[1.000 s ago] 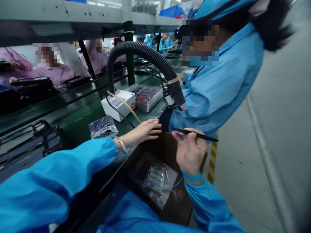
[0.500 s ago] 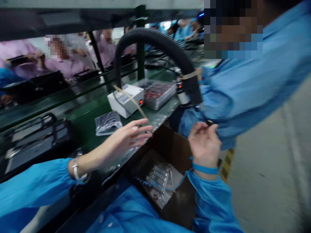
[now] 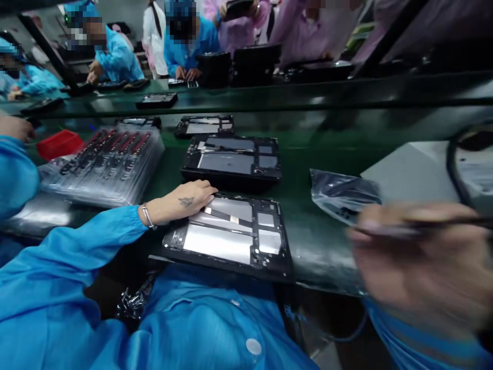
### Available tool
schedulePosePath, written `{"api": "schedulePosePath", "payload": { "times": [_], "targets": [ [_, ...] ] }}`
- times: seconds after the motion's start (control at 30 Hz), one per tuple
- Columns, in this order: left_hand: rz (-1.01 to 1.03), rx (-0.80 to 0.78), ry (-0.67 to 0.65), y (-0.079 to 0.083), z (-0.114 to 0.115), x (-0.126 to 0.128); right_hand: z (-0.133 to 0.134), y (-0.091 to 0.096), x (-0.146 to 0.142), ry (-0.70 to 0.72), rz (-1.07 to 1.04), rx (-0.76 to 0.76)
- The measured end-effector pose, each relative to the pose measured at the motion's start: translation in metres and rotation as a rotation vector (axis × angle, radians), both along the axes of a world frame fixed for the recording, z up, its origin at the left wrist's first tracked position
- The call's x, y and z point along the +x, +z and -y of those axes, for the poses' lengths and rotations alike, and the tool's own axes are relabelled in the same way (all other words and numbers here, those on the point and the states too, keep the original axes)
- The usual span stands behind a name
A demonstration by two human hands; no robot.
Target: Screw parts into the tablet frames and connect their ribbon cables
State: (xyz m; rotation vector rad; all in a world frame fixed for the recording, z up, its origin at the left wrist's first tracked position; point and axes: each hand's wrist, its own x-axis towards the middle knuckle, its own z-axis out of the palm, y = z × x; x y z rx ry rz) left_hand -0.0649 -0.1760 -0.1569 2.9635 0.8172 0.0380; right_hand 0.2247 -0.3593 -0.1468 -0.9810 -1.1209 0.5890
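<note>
Far left: red bin (image 3: pixel 57 144) at the bench's back edge, beside a stack of clear blister trays (image 3: pixel 103 164) holding dark and red parts.

Left hand (image 3: pixel 188 200): now flat on the near tablet chassis (image 3: pixel 231 234), fingers open and spread along its upper left edge, pressing rather than gripping. A second ago this hand was stretched out to the right, near a white box and a cardboard carton. Judgement: the reach to the side is over and the hand is steadying the chassis for work.

The chassis lies face-open at the front edge of the green bench (image 3: pixel 308 154), directly before the body. A second open chassis (image 3: pixel 233 162) lies just behind it, a third (image 3: pixel 204 125) farther back.

Right of the chassis: clear plastic bag (image 3: pixel 341 192), then the white box (image 3: pixel 412 172), now close.

Right hand (image 3: pixel 419 262): motion-blurred, closed around a thin dark tool (image 3: pixel 442 224), as before; tip not resolvable. It hangs off to the right, well apart from the near chassis.

Other people work along the far side.
</note>
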Motion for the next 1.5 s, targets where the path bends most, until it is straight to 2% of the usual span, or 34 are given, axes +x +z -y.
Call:
{"api": "schedulePosePath", "payload": {
  "times": [0.03, 0.1, 0.17, 0.27, 0.37, 0.43, 0.53, 0.8, 1.07, 1.33, 1.5],
  "targets": [
    [0.028, -0.008, -0.01, -0.008, -0.001, -0.001, -0.02, 0.006, -0.015, 0.084, -0.074, 0.047],
    [0.098, -0.04, -0.038, -0.019, 0.002, -0.002, -0.055, 0.009, -0.042, 0.239, -0.072, -0.053],
    [0.141, -0.062, -0.055, -0.023, 0.008, -0.005, -0.079, 0.001, -0.061, 0.268, -0.018, -0.163],
    [0.145, -0.091, -0.06, -0.021, 0.022, -0.01, -0.094, -0.02, -0.069, 0.229, 0.102, -0.264],
    [0.114, -0.109, -0.05, -0.013, 0.029, -0.01, -0.091, -0.032, -0.063, 0.12, 0.302, -0.303],
    [0.073, -0.144, -0.042, -0.008, 0.031, -0.008, -0.086, -0.032, -0.061, 0.06, 0.439, -0.31],
    [0.03, -0.2, -0.018, -0.004, 0.03, -0.005, -0.083, -0.028, -0.062, 0.051, 0.544, -0.333],
    [0.122, -0.071, -0.037, -0.024, 0.029, -0.005, -0.084, -0.027, -0.064, 0.094, 0.61, -0.299],
    [0.16, -0.056, -0.044, -0.032, 0.027, -0.007, -0.085, -0.026, -0.065, 0.112, 0.624, -0.293],
    [0.153, -0.076, -0.048, -0.028, 0.028, -0.007, -0.085, -0.025, -0.065, 0.105, 0.566, -0.35],
    [0.147, -0.11, -0.042, -0.023, 0.028, -0.007, -0.084, -0.026, -0.063, 0.106, 0.606, -0.316]
  ]
}}
